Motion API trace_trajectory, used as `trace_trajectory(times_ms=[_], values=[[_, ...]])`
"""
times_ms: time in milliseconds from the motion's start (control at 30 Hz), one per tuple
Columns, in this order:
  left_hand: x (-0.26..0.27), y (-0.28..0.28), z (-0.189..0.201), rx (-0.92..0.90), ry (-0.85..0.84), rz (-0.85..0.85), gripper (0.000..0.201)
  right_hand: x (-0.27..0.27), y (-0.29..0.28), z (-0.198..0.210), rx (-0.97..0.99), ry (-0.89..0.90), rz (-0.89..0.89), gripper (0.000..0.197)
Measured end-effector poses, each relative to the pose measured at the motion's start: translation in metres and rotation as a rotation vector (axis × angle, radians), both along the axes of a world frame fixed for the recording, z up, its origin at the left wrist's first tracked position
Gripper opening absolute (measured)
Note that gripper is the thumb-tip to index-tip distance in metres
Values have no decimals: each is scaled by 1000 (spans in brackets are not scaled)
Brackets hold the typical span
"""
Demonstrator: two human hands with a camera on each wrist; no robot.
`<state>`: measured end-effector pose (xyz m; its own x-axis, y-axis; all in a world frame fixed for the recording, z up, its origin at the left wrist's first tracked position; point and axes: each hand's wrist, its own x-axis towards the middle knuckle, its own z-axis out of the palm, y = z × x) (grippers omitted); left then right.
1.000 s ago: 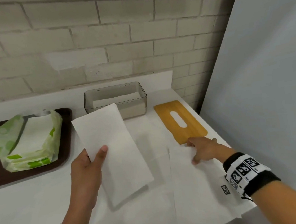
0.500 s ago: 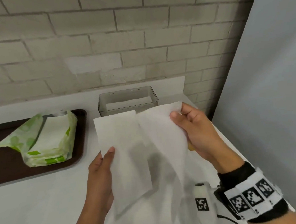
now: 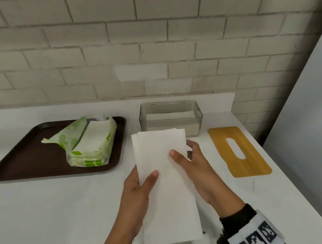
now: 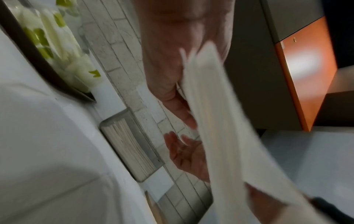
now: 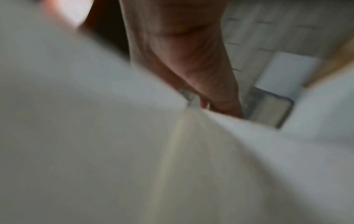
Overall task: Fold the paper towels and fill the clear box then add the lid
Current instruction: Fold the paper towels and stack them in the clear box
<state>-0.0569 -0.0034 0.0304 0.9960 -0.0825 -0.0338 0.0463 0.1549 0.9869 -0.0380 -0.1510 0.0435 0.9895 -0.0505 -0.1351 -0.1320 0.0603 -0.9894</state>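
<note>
Both hands hold a stack of folded white paper towels (image 3: pixel 167 192) above the white table, in front of the clear box (image 3: pixel 170 119). My left hand (image 3: pixel 140 184) grips the stack's left edge, thumb on top. My right hand (image 3: pixel 191 164) holds the right edge, thumb on top and fingers behind. The clear box holds folded towels up to about half its height. The wooden lid (image 3: pixel 237 150) with an oval slot lies flat to the box's right. In the left wrist view the towels (image 4: pixel 226 121) hang blurred beside the box (image 4: pixel 132 145). The right wrist view is blurred, mostly towel (image 5: pixel 172 151).
A dark brown tray (image 3: pixel 27 154) at the left carries an opened green-and-white pack of paper towels (image 3: pixel 91 142). A brick wall runs behind the table. A grey panel (image 3: pixel 314 126) borders the table's right edge.
The right hand lifted a sheet from the table and brought it onto the towel in the left hand. Both sheets now form one aligned stack held by both hands.
</note>
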Motion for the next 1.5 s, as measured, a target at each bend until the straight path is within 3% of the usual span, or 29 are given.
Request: trace_trajectory(times_ms=[67, 167, 233, 333, 433, 533, 700, 800, 900, 1033, 1167, 1300, 1500], values=[[0, 2, 2, 89, -109, 50, 28, -4, -3, -3, 160, 64, 134, 41], [1, -1, 6, 188, -239, 142, 38, -8, 6, 0, -129, -121, 29, 17], [1, -4, 7, 198, -280, 190, 40, -9, 12, 3, -247, -277, -28, 23], [2, -10, 4, 173, -282, 218, 41, -13, 19, -3, -265, -380, -71, 34], [4, -15, 0, 162, -223, 191, 49, -14, 17, -18, -245, -341, -114, 43], [5, -20, -5, 152, -166, 168, 48, -13, 16, -25, -230, -292, -139, 40], [8, -22, -4, 189, -227, 131, 50, -9, 15, -18, -259, -331, -131, 48], [11, -22, -17, 258, -121, 50, 49, -10, 16, -29, -386, -176, -10, 55], [12, -26, -18, 306, -128, 9, 33, -17, 4, -38, -443, -114, 25, 60], [17, -33, -3, 301, -177, -17, 31, -25, -48, -33, -540, -27, 6, 46], [19, -41, -4, 236, -143, -56, 31, -29, -145, -46, -953, 168, -129, 36], [16, -47, -8, 175, -91, -116, 31, -42, -222, -62, -1278, 556, 25, 64], [17, -48, -12, 138, -41, -147, 25, -52, -242, -76, -1114, 652, -2, 79]])
